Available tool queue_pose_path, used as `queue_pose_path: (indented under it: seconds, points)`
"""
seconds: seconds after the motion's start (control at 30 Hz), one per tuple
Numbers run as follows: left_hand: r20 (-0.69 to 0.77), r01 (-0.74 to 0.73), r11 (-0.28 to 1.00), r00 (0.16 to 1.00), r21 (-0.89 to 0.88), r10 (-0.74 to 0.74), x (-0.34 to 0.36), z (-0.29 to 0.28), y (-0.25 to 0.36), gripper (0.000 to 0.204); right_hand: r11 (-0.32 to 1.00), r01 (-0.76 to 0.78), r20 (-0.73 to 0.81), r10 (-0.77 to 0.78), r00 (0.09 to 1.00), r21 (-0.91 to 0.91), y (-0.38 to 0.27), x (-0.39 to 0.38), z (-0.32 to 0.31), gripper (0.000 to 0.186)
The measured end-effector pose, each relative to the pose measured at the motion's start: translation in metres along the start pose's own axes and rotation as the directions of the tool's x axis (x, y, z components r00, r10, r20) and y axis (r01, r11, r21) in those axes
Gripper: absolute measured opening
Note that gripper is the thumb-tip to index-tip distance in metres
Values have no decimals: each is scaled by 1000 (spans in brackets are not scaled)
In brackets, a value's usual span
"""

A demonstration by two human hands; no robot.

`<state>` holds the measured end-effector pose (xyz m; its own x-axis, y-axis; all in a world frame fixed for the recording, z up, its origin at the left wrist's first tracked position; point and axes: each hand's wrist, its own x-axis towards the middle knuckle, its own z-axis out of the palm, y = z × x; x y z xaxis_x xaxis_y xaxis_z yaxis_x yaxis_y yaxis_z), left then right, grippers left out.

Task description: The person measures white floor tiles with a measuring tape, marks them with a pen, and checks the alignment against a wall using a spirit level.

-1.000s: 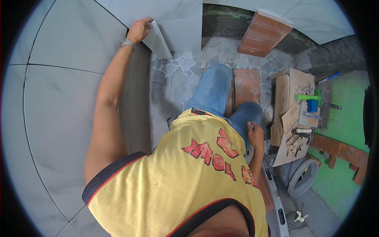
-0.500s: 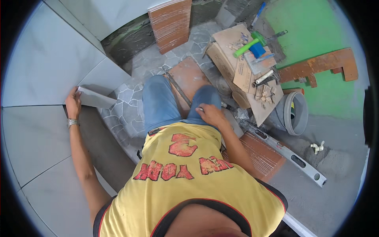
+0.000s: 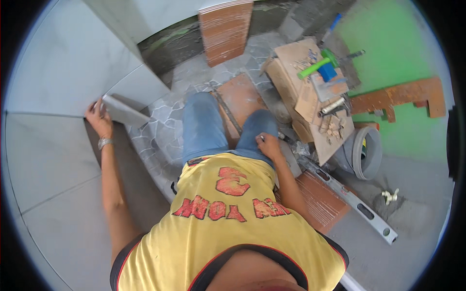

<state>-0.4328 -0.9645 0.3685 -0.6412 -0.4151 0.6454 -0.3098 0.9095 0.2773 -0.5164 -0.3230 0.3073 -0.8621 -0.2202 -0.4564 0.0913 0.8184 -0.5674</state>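
Wall tiles (image 3: 53, 155) are already covering the left side; a dark band (image 3: 133, 177) below is remaining untiled. The left hand (image 3: 99, 120) is resting half-curled at one narrow tile strip's (image 3: 127, 111) end, grip unclear; the right hand (image 3: 268, 145) is clasping one small pale object (image 3: 262, 138). One spirit level (image 3: 345, 193), one bucket (image 3: 347, 151) and one mallet (image 3: 314, 68) are lying rightward.

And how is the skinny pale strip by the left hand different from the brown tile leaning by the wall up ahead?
Colour: the pale strip is whitish grey; the brown tile is orange-brown.
Shape: the pale strip is long and narrow; the brown tile is much wider.
Surface: the pale strip looks plain; the brown tile has whitish lines across it.
Both look flat, with straight edges.
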Motion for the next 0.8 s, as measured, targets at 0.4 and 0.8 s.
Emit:
queue_pose_path:
  seconds: [0.4, 0.8]
  points:
    - [-122, 127, 992, 984, -15, -128, -9, 9, 28, 42, 999, 49, -29, -49, 998, 9, 12, 3, -1, 26]
    - [-305, 223, 951, 910, -214, -282, -14, 24, 107, 34, 998, -44, -146, 49, 988, 33, 5, 5, 4, 28]
